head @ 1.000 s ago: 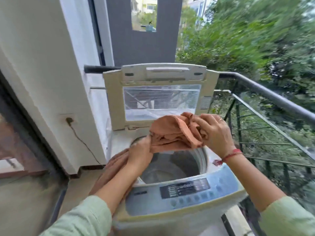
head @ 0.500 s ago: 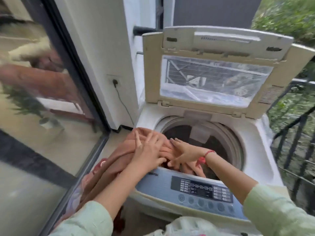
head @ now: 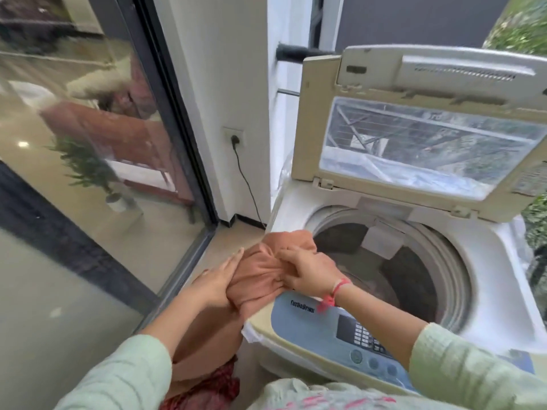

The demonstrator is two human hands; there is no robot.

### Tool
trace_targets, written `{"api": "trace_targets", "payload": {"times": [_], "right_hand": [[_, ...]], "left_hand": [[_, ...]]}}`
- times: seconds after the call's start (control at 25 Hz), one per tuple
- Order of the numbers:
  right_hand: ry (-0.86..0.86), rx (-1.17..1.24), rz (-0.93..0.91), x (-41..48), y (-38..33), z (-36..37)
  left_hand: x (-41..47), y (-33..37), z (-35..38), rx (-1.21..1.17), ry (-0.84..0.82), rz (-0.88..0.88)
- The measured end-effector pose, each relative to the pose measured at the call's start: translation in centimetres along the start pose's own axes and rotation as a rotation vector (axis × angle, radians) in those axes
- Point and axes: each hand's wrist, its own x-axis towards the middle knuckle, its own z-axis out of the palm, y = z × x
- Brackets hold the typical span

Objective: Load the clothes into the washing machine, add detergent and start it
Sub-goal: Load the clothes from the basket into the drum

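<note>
While leaning over the top-loading washing machine (head: 497,250), working with both hands at its front left corner. Lid (head: 310,119) raised upright at the back, clear window facing forward. Orange cloth (head: 260,276) bunched on the rim at that corner, just left of the blue control panel (head: 322,329), with the upper fold reaching over the edge of the drum (head: 414,279) and the rest hanging down outside the cabinet toward the floor. Right grip (head: 307,267) closed on the folds at the top of the cloth, fingers curled and pinching the fabric, with a red thread band (head: 337,288) around the wrist. Left grip (head: 216,279) open, fingers straight and together, pressed flat against the left side of the same cloth. Inside of the drum dark and blurred; cannot tell whether holding any clothes. Lower down, beside the hanging cloth, a piece of red patterned fabric (head: 213,386). On the white wall behind, a socket (head: 233,139) with a black plug, and a cable (head: 248,187) running down toward the floor. At the left, a glass sliding door (head: 88,149) full of reflections.
</note>
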Motion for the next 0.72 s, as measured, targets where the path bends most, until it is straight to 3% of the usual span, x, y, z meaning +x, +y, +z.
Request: {"api": "trace_targets", "payload": {"times": [0.08,0.16,0.32,0.4,0.48,0.52,0.56,0.64,0.68,0.72], "right_hand": [[0.061,-0.091,-0.092,-1.2,-0.3,-0.6],[0.143,-0.147,-0.145,-2.4,0.9,-1.8],[0.745,-0.388,-0.207,-6.1,4.1,-8.6],[1.023,-0.52,-0.204,-8.2,6.0,-10.6],[1.098,-0.583,-0.103,-9.0,9.4,-9.4],[0.97,-0.6,-0.001,-9.2,11.1,-7.7],[0.677,-0.604,0.118,-9.5,13.0,-5.8],[-0.17,-0.481,0.309,-10.2,15.1,-2.6],[-0.432,-0.376,0.335,-10.3,15.1,-1.9],[-0.45,-0.24,0.342,-9.9,14.3,-1.6]], "left_hand": [[0.8,0.3,0.6,-0.234,0.063,0.037],[0.2,1.7,-0.7,-0.209,0.319,0.004],[-1.4,10.5,-5.2,0.011,0.983,0.129],[-0.3,16.1,-6.1,-0.053,1.086,0.155],[1.7,19.9,-5.2,-0.074,0.939,0.121],[2.6,20.5,-4.2,-0.003,0.748,0.087],[3.2,20.5,-3.0,0.081,0.527,0.041],[3.1,18.4,-1.0,0.153,0.227,-0.03],[2.4,16.5,-0.5,0.143,0.246,-0.031],[1.1,14.2,-0.4,0.118,0.347,-0.014]]}}
